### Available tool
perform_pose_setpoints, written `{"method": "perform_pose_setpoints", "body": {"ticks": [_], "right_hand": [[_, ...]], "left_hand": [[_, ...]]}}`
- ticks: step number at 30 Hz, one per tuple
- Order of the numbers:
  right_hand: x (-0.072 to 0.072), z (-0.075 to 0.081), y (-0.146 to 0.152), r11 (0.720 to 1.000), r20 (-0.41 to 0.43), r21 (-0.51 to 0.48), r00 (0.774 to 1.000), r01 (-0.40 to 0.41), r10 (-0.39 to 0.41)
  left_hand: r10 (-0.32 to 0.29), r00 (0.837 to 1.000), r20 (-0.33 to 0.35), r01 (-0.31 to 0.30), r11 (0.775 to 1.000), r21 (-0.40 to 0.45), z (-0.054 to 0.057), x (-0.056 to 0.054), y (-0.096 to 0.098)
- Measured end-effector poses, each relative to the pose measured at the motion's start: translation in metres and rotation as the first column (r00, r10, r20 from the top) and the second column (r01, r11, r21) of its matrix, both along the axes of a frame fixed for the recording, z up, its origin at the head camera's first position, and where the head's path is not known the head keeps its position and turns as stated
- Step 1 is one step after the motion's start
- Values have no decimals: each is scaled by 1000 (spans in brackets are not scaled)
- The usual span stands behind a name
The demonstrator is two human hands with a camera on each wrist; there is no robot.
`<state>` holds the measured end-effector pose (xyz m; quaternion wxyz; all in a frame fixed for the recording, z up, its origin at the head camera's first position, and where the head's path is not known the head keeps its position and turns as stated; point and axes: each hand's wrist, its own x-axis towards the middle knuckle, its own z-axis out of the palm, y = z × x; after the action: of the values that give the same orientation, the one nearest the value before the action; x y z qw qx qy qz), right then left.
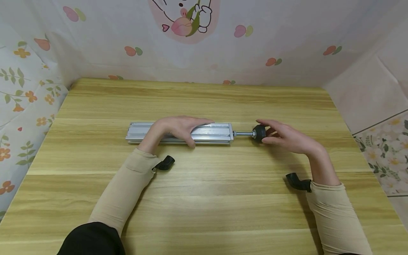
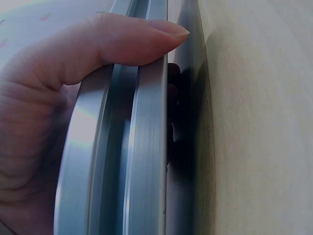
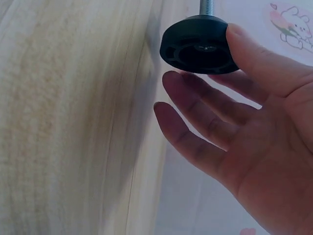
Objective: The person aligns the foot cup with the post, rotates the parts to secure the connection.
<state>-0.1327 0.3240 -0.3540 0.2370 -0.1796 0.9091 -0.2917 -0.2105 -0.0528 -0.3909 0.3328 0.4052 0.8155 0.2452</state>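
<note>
My left hand grips a silver aluminium profile, which lies crosswise in the head view. In the left wrist view the thumb lies across its grooved side; most other fingers are hidden. From the profile's right end sticks a threaded rod bearing a round black levelling foot. My right hand pinches this foot at its rim between thumb and forefinger. The right wrist view shows the foot's hollow underside, with the other fingers spread loosely below it.
Beneath both hands is a wood-grain table. A patterned white cloth hangs behind and to the left. Black curved pieces stick out from both sleeve cuffs.
</note>
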Motion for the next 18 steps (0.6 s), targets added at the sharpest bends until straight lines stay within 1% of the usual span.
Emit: {"method": "perform_pose_setpoints", "body": {"ticks": [3,7,12,18], "right_hand": [[-1,-1,-1,999,9,-41,1000,26,-26],[-2,-5,-4,997,-11,-76,999,31,-32],[-2,-7,-8,997,-33,-63,999,37,-39],[-3,-7,-9,996,-27,-72,999,44,-46]], "left_hand": [[0,1000,-5,0,1000,-2,0,0,0],[-1,1000,0,1,1000,0,1,0,0],[2,1000,6,-2,1000,-3,1,0,0],[-2,1000,1,2,1000,0,0,0,0]]}}
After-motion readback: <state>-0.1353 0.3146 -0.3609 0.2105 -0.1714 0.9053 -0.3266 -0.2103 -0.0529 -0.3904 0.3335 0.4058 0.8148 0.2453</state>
